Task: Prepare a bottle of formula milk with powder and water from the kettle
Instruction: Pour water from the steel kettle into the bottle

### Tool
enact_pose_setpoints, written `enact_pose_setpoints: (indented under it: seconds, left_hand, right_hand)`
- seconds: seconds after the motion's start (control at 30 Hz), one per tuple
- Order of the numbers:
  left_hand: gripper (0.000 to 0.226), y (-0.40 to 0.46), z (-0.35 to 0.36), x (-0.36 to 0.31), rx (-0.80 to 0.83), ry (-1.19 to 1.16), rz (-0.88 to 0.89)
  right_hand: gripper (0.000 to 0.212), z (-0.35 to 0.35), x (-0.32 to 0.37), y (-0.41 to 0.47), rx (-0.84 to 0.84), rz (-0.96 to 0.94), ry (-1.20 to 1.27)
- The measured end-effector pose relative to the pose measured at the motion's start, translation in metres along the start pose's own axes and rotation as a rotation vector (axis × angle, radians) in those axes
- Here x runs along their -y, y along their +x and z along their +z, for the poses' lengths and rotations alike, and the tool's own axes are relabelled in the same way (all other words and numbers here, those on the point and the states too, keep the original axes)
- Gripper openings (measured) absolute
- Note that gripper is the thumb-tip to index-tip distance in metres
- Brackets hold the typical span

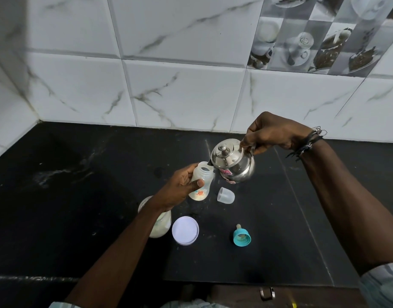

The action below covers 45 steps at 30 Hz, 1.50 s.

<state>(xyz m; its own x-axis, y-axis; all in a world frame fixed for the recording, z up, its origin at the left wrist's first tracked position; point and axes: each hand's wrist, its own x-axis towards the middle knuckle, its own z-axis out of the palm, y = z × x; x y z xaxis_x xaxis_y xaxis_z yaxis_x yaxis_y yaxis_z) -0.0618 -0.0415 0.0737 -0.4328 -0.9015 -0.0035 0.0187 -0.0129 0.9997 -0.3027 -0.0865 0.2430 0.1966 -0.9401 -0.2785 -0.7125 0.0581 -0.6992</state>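
My left hand [180, 187] grips a clear baby bottle [202, 182] with no cap, tilted over the black counter; some white powder lies at its bottom. My right hand [271, 132] holds the handle of a small steel kettle [233, 162], thumb on the lid rim. The kettle is tipped left with its spout at the bottle's mouth. The teal ring with the teat [241, 236] lies on the counter in front. The powder jar [160, 223] stands open, partly hidden under my left forearm.
A clear bottle cap [225, 195] lies on its side just below the kettle. The jar's white lid [185, 230] rests flat beside the jar. The black counter [80, 185] meets white tiled walls behind and on the left. A drawer handle [267, 293] sits below the front edge.
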Motion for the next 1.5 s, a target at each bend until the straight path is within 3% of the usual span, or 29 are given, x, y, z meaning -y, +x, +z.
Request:
enact_pose_setpoints:
  seconds: [0.1,0.27,0.77,1.03,1.5]
  left_hand:
    - [0.075,-0.002,0.001,-0.002,-0.019,0.036,-0.015]
    - [0.037,-0.001,0.002,-0.001,-0.029,0.096,-0.043]
    - [0.044,-0.002,0.005,0.001,-0.025,0.098,-0.027]
    - [0.081,-0.002,0.005,-0.001,-0.013,0.03,-0.013]
    - [0.077,-0.005,0.005,-0.003,-0.015,0.0,-0.024]
  right_hand:
    - [0.017,0.0,0.004,-0.001,-0.009,-0.01,-0.037]
    - [0.019,0.001,0.009,-0.002,0.008,-0.015,-0.064]
    - [0.02,-0.002,0.016,-0.003,0.032,-0.026,-0.11]
    - [0.018,-0.004,0.017,0.003,0.022,-0.034,-0.158]
    - [0.019,-0.006,0.024,0.004,0.028,-0.05,-0.221]
